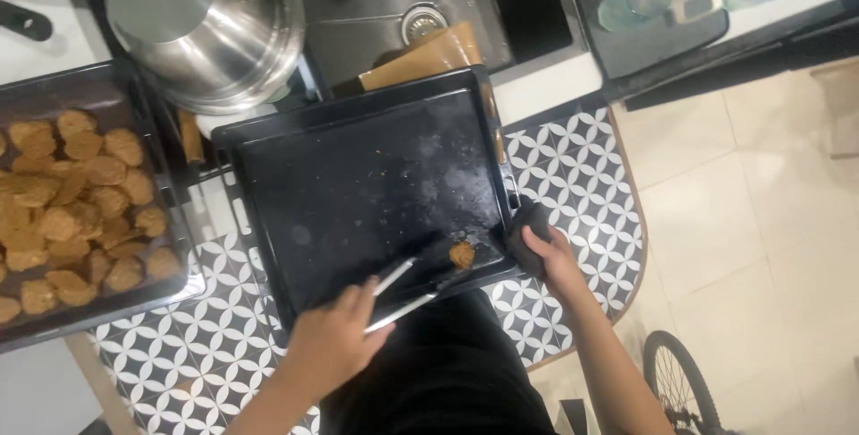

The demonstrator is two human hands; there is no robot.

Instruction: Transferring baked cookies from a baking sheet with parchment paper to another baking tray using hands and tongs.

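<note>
1. You are holding a pair of metal tongs [404, 290] in your left hand [335, 341], fingers wrapped around the handle end and pressing the two arms toward each other.
2. The tongs are running on a diagonal, their long axis rising from your hand at the lower left toward the upper right, with the dark tips pointing at a single browned cookie [462, 255].
3. The tips are closing on that cookie, or sitting right against it; the blur there is keeping you from telling whether they are pinching it.
4. The cookie is lying on the black baking tray [358, 175], near the tray's front right corner, close to your body.
5. Your right hand [548, 256] is gripping the right rim of the tray through a dark pot holder [528, 229], fingers curled shut around it.
6. The tray is sitting with its long side running left to right, tilted slightly, above a black-and-white patterned floor mat [582, 175].
7. A second tray [134, 95] to your left is carrying a heap of the same browned cookies, well apart from the tongs.
8. A steel bowl [210, 23] is resting upside down beyond the trays, beside the sink [394, 14], with a wooden board [429, 55] leaning in it.
</note>
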